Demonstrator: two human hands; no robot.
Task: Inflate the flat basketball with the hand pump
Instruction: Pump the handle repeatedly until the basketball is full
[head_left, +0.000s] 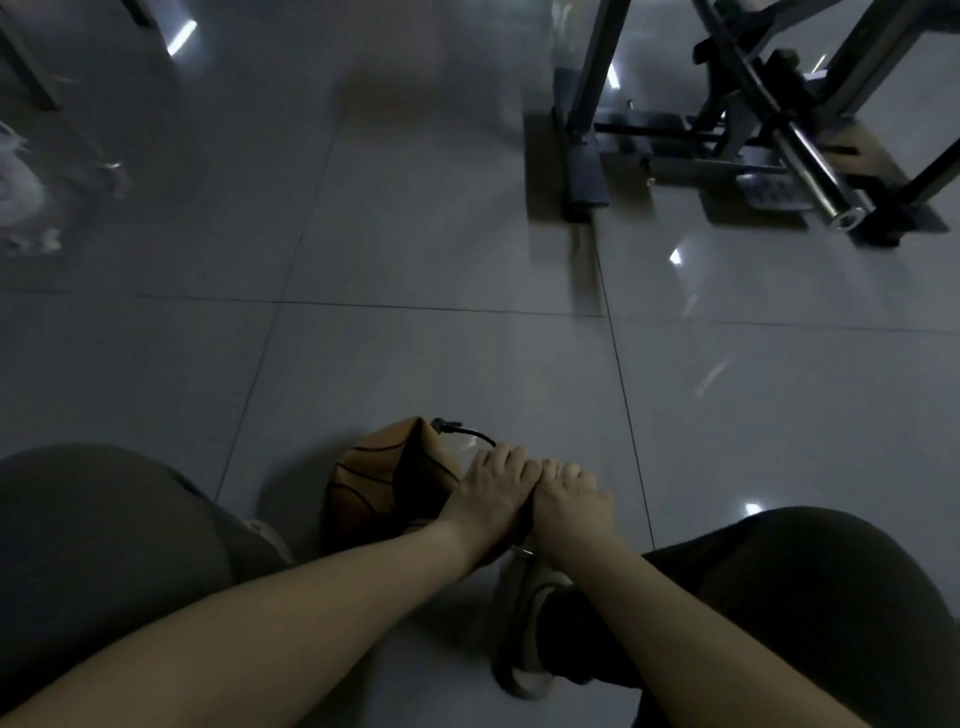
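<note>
Gripping left hand: fingers curled downward, clenched over the top of the hand pump; knuckles touch the right hand.
Right hand: same clenched hold, just beside the left hand, on the same covered top.
Hand pump: almost wholly hidden under both hands; only a pale metal part shows below the wrists; barrel and base cannot be made out.
Hose: thin, black; runs from under the left fingers to a fitting at the ball's upper edge.
Basketball: flat and folded, on the floor directly left of the hands, touching the left wrist; near side lost in shadow.
Shoe: under the right forearm, partly covered by it.
Left knee, right knee: dark trousers, cut off by the picture edges.
Floor: glossy grey tiles; open stretch ahead of the hands.
Metal frame: top right, well apart from the hands, cut off at the top and right edges.
Pale object: at the left edge, blurred, cannot be identified.
</note>
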